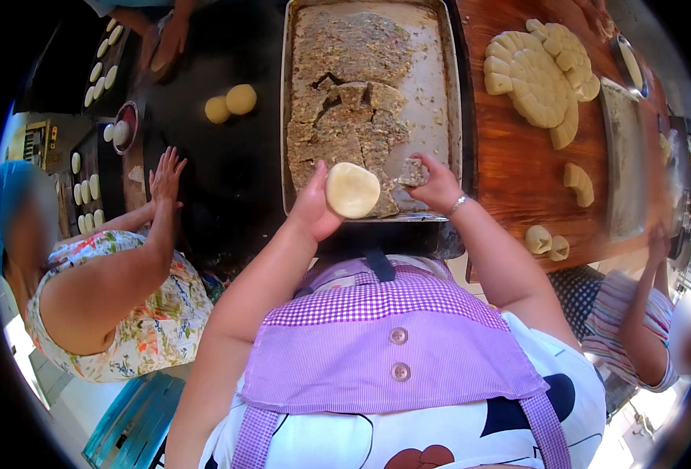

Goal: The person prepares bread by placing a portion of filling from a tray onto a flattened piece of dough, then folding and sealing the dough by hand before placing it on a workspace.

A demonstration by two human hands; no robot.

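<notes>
On the palm of my left hand (312,207) lies a flattened round of pale dough (353,190), held by the fingers and thumb over the tray's near edge. My right hand (439,187) pinches a small lump of crumbly, speckled grey-brown filling (413,172), just right of the dough round. Under both hands is a large metal tray (431,94). A slab of the same filling (349,55) covers its left and middle, broken by cracks and gaps. Crumbs are scattered over the tray's bare right side.
Two dough balls (241,99) rest on the black tabletop to the left. Cut dough pieces (533,86) and a long pan (625,156) occupy the wooden table at right. Co-workers (118,305) stand on both sides; another person's hands (169,43) show at upper left, near trays of oval dough pieces.
</notes>
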